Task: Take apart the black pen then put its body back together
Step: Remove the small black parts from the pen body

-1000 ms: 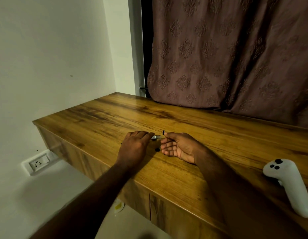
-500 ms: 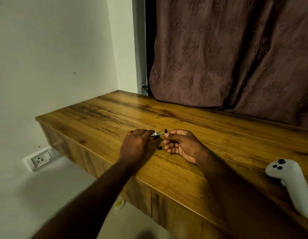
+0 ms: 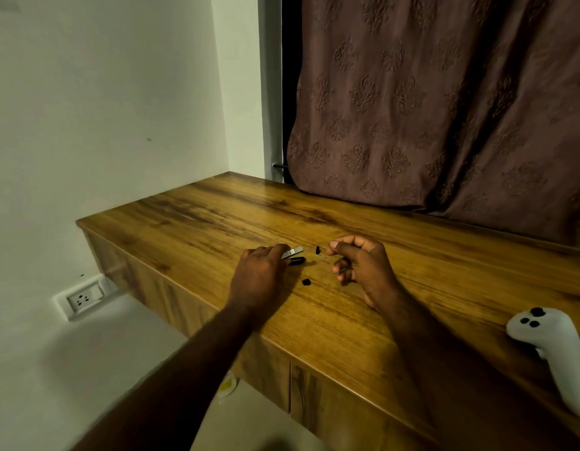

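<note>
My left hand (image 3: 261, 271) rests on the wooden desk (image 3: 330, 320) and grips the black pen body, whose silver clip (image 3: 292, 252) and black end (image 3: 296, 261) stick out to the right of my fingers. My right hand (image 3: 363, 266) pinches a thin inner piece with a small black tip (image 3: 317, 249) between thumb and forefinger, a short gap to the right of the pen body. A small black pen part (image 3: 306, 281) lies loose on the desk between my hands.
A white handheld controller (image 3: 555, 349) lies on the desk at the right. A brown patterned curtain (image 3: 444, 109) hangs behind the desk. The desk's front edge runs below my wrists, with a wall socket (image 3: 83, 299) low on the left wall.
My right hand has pulled away to the right, drawing the thin inner piece out of the pen body. A gap now shows between the two. The left hand stayed put.
</note>
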